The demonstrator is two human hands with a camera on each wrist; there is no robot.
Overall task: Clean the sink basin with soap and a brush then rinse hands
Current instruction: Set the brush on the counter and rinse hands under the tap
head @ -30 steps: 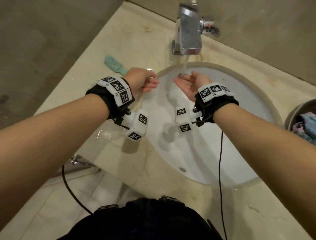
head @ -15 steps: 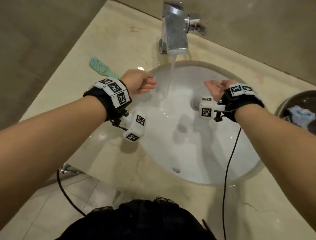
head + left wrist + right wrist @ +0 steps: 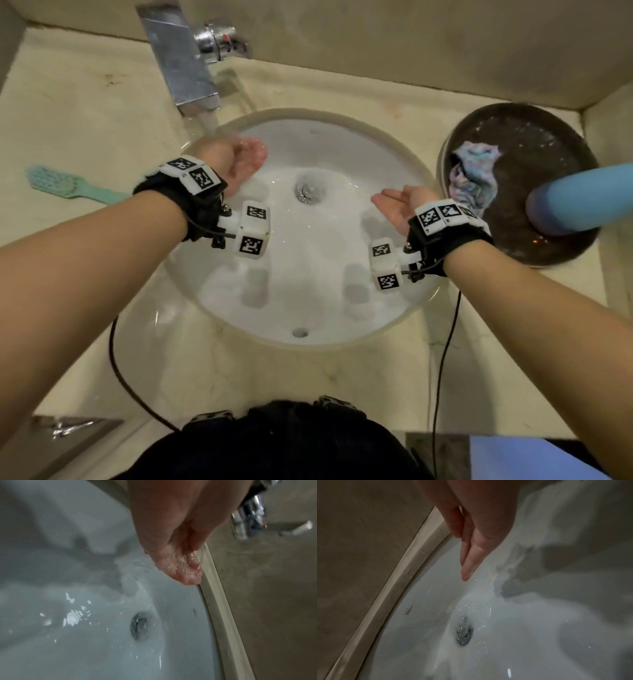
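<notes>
White porcelain lies under both hands, which hang over the sink basin (image 3: pixel 308 291) and hold nothing. The left hand (image 3: pixel 236 159) is at the far left of the bowl, directly below the tap (image 3: pixel 185 65), palm up and loosely cupped, fingers together and relaxed. The stream of water (image 3: pixel 209 125) falls onto it; in the left wrist view the fingers (image 3: pixel 180 566) are wet and glistening, with water running off them into the bowl. The right hand (image 3: pixel 397 205) is at the right side of the bowl, well apart from the stream, palm turned up and toward the middle, fingers straight and close together. In the right wrist view its fingers (image 3: pixel 469 559) point down toward the drain (image 3: pixel 463 632), with small drops scattered in the air below them.

The drain sits at the bottom of the bowl between the two hands, and water glints around it. Each wrist carries a black strap with white marker blocks, and a thin black cable hangs from each arm down past the near edge of the counter (image 3: pixel 85 102).

The brush (image 3: pixel 68 186), pale green, lies flat on the beige stone counter to the left of the sink, just beyond the left forearm, untouched. On the right of the sink stands a dark round bowl (image 3: pixel 565 137) with a crumpled pastel cloth (image 3: pixel 474 174) inside it and a light blue bottle (image 3: pixel 582 200) leaning across its right part.
</notes>
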